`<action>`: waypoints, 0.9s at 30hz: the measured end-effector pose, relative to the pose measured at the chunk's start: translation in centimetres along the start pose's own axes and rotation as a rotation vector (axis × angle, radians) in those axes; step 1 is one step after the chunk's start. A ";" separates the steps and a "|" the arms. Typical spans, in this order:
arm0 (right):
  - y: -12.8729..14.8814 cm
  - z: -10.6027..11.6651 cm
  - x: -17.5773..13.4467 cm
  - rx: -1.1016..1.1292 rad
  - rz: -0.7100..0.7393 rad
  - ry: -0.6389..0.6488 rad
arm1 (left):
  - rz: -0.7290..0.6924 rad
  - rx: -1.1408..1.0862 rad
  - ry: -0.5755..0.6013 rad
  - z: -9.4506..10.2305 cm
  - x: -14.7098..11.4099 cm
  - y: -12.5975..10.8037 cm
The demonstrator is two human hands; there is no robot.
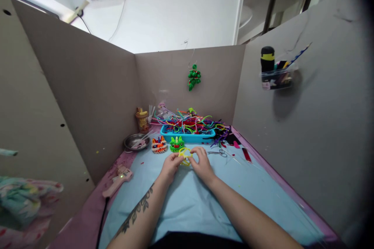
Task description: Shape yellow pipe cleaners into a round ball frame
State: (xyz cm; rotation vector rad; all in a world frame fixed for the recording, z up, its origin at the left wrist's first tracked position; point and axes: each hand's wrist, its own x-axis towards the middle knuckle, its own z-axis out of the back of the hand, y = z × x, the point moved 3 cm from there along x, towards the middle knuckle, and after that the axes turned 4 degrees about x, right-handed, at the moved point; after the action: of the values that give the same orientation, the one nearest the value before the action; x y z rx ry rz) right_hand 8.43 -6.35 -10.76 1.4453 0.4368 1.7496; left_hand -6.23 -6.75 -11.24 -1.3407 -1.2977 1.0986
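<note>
Between my two hands is a yellow pipe cleaner [186,162], bent into loops. My left hand [172,165] pinches its left side between thumb and fingers. My right hand [202,163] is closed on its right side, with the fingers curved over the top. Just beyond the hands stand two small animal heads made of pipe cleaners: an orange and white one [159,145] at the left, and a green one [177,144] right behind the yellow loops. Scissors [221,153] lie to the right of my right hand.
A blue tray [187,137] heaped with coloured pipe cleaners stands at the back. Left are a metal bowl [136,142], a jar [142,120] and a corded pink glue gun [118,182]. Grey panels enclose the table; a green ornament [194,77] hangs behind, a pen holder [277,79] right.
</note>
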 end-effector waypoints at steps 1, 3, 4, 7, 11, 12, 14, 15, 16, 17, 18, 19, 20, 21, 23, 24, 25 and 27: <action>0.4 0.0 -0.1 -0.061 0.049 0.019 | -0.001 0.000 0.011 -0.1 0.0 0.0; 0.9 -0.1 -0.1 -0.151 0.090 0.042 | -0.005 -0.006 0.027 -0.3 -0.1 0.0; 1.0 -0.1 -0.2 -0.184 0.097 0.048 | -0.005 -0.011 0.025 -0.3 -0.1 0.0; 1.2 -0.2 -0.2 -0.242 0.113 0.069 | -0.001 -0.024 0.008 -0.3 -0.2 0.0; 1.4 -0.2 -0.1 -0.269 0.128 0.098 | 0.007 -0.017 0.034 -0.3 -0.1 0.0; 1.6 -0.1 -0.1 -0.272 0.132 0.104 | 0.011 -0.016 0.048 -0.2 -0.1 0.1; 1.8 -0.1 0.0 -0.274 0.137 0.111 | 0.016 -0.021 0.071 -0.2 -0.1 0.2; 1.9 0.0 0.0 -0.275 0.138 0.111 | 0.017 -0.026 0.081 -0.1 -0.1 0.3; 1.9 0.0 0.0 -0.275 0.138 0.108 | 0.016 -0.028 0.088 -0.1 0.0 0.3; 2.0 0.1 0.0 -0.276 0.139 0.105 | 0.013 -0.029 0.091 -0.1 0.0 0.4; 1.9 0.1 0.0 -0.275 0.141 0.101 | 0.009 -0.028 0.091 -0.1 0.1 0.5; 1.9 0.1 -0.1 -0.272 0.144 0.097 | 0.005 -0.026 0.087 -0.1 0.1 0.5; 1.9 0.1 -0.1 -0.268 0.148 0.094 | 0.002 -0.023 0.080 -0.1 0.1 0.5; 1.8 0.1 -0.1 -0.263 0.153 0.090 | 0.000 -0.022 0.068 -0.1 0.1 0.5; 1.7 0.1 -0.2 -0.253 0.169 0.078 | -0.003 -0.020 0.048 0.0 0.2 0.5; 1.7 0.1 -0.2 -0.246 0.179 0.070 | -0.003 -0.016 0.040 0.0 0.2 0.5; 1.6 0.1 -0.2 -0.239 0.188 0.064 | -0.002 -0.009 0.035 0.0 0.2 0.5; 1.6 0.2 -0.2 -0.226 0.195 0.053 | 0.000 0.003 0.030 0.0 0.2 0.6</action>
State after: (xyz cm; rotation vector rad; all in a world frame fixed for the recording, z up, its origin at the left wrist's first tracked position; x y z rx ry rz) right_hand 8.02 -7.51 -9.67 1.3177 0.1225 1.9272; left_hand -6.18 -6.54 -11.79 -1.3501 -1.2735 1.0763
